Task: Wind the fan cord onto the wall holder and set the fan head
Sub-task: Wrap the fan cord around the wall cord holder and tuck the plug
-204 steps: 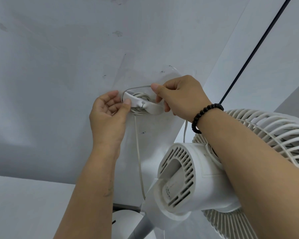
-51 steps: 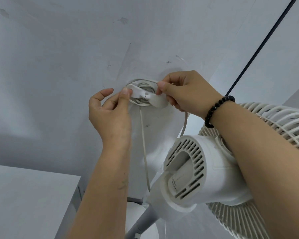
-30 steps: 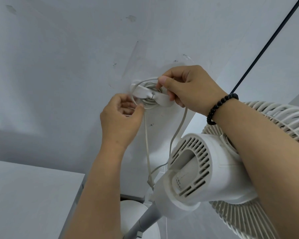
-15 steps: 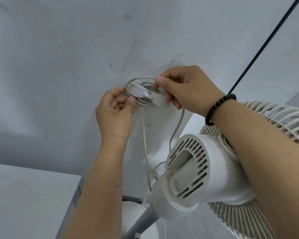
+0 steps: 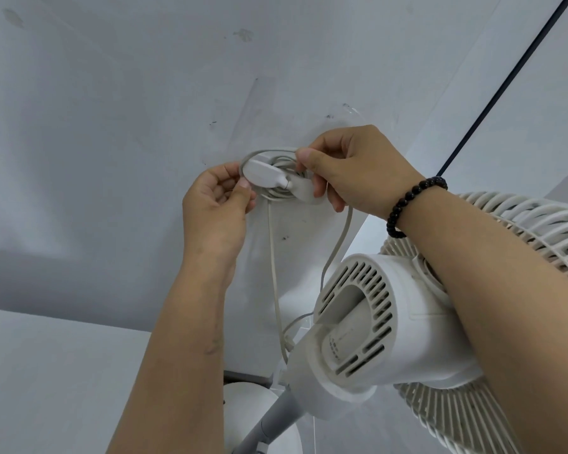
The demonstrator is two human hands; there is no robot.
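A white cord holder (image 5: 269,176) is fixed to the wall, with several turns of the pale fan cord (image 5: 274,257) wound behind its crossbar. My left hand (image 5: 217,204) pinches the cord loop at the holder's left end. At the holder's right end, my right hand (image 5: 351,168) grips the cord between thumb and fingers. Two strands of cord hang down from the holder to the white fan head (image 5: 377,319), which sits below my right forearm with its vented motor housing facing me.
The fan's grille (image 5: 518,231) spreads to the right behind my right arm, and its grey pole (image 5: 269,424) and round base (image 5: 243,411) are at the bottom. A dark line (image 5: 505,83) runs diagonally up the wall. A white cabinet top (image 5: 46,371) lies lower left.
My left hand has carried a cord loop up around the holder's left end. My right hand has stayed at the right end. The hanging slack has shortened.
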